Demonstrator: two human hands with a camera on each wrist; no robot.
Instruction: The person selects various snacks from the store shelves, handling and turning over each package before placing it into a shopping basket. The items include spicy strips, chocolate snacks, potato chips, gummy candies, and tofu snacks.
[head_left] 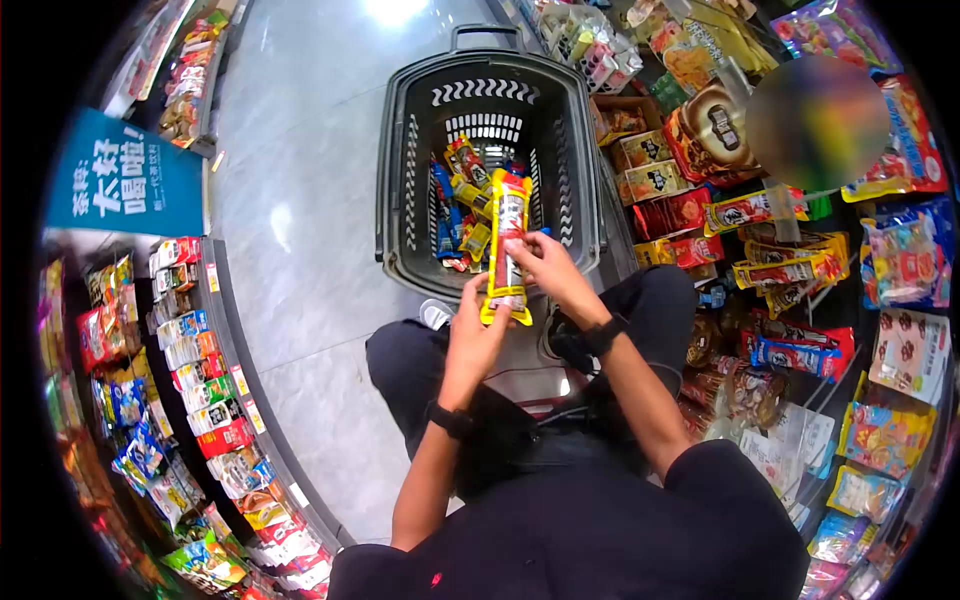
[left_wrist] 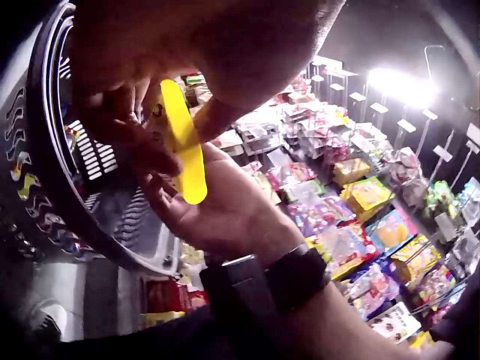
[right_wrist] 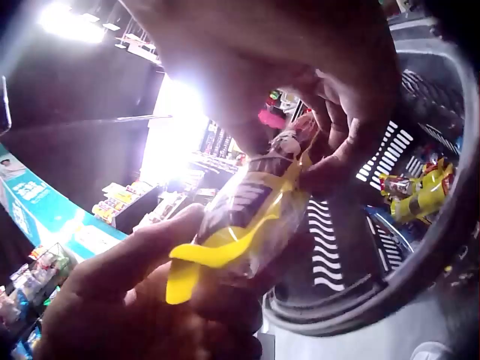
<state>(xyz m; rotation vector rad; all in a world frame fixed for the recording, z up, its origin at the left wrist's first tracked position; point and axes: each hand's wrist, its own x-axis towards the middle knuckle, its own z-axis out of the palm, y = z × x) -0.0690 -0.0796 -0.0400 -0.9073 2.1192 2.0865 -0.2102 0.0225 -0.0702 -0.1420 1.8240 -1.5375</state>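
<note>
A long snack packet (head_left: 510, 205) with yellow ends and red printing is held upright over the near side of a black shopping basket (head_left: 400, 72). My left hand (head_left: 474, 335) grips the packet's lower end between thumb and fingers. At its right side, about halfway down, my right hand (head_left: 556, 275) pinches it. Seen in the right wrist view, the packet (right_wrist: 255, 199) has a clear, shiny wrapper and a yellow crimped end beside the left hand's fingers. Several yellow, red and blue packets (head_left: 470, 195) lie inside the basket.
Racks of hanging snack bags (head_left: 790, 265) stand close on the right. On the left runs a low shelf of small packets (head_left: 205, 370), with a teal sign (head_left: 130, 180) above it. Grey tiled floor (head_left: 290, 200) lies between. The person's bent legs (head_left: 410, 370) flank the basket's near end.
</note>
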